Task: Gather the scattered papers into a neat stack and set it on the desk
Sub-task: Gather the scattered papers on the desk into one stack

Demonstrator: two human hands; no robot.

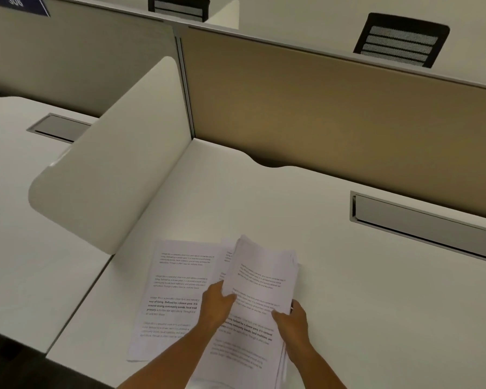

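Near the front edge of the white surface (306,197), a bundle of printed sheets (260,293) is held tilted: the left hand (218,304) pinches its left edge, the right hand (292,322) curls round its right edge. One flat sheet (171,293) lies just left, partly beneath. Smooth open room extends toward the beige partition (334,113), the rounded divider (110,164) and a metal cable flap (421,223).

Tilted printed paper stack (260,299) overlapping flat sheet (171,299) on desk (348,290)
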